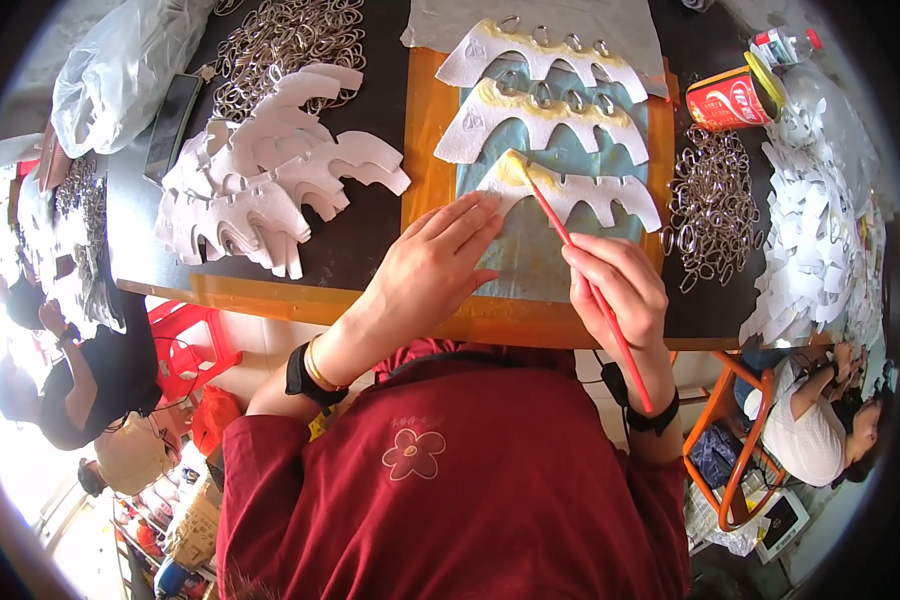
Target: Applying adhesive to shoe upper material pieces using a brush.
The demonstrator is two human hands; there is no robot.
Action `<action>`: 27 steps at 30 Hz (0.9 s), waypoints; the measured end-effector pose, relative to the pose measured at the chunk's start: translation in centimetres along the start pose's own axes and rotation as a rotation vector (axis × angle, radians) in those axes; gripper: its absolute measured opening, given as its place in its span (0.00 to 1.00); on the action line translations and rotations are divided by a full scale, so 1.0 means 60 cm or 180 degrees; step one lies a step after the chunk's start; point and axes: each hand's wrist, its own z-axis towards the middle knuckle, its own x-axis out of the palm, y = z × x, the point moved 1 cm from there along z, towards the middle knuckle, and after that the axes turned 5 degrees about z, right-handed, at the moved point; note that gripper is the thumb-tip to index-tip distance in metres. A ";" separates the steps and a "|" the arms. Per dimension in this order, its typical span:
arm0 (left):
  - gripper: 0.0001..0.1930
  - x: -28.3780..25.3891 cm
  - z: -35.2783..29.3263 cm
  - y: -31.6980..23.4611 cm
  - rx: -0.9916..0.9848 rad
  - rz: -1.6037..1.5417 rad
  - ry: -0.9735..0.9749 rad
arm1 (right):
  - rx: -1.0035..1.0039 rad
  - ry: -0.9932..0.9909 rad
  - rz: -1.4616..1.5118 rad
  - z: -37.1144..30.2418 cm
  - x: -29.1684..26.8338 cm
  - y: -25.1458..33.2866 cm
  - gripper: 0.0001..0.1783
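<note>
My left hand (432, 252) lies flat, fingers stretched out, its fingertips on the left end of a white scalloped strip (580, 190). My right hand (620, 290) grips a thin red paintbrush (632, 360), with the brush tip touching the strip's upper left part. Yellowish paste is smeared around the tip. Beyond it lie two similar pieces, a middle strip (560, 132) and a far strip (530, 62), both with yellowish paste and several metal rings along their upper edges. All three rest on a bluish sheet (530, 265).
Left stands a heap of white scalloped pieces (270, 190), behind it a pile of metal rings (280, 45), a phone (173, 125) and a plastic bag (125, 75). Right are more rings (712, 205), a red can (727, 101) and white scraps (805, 250). Other people sit at both sides.
</note>
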 end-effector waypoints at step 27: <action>0.32 0.003 0.015 -0.015 -0.0095 0.0329 0.0101 | 0.0197 -0.0074 -0.0033 -0.022 -0.043 0.002 0.15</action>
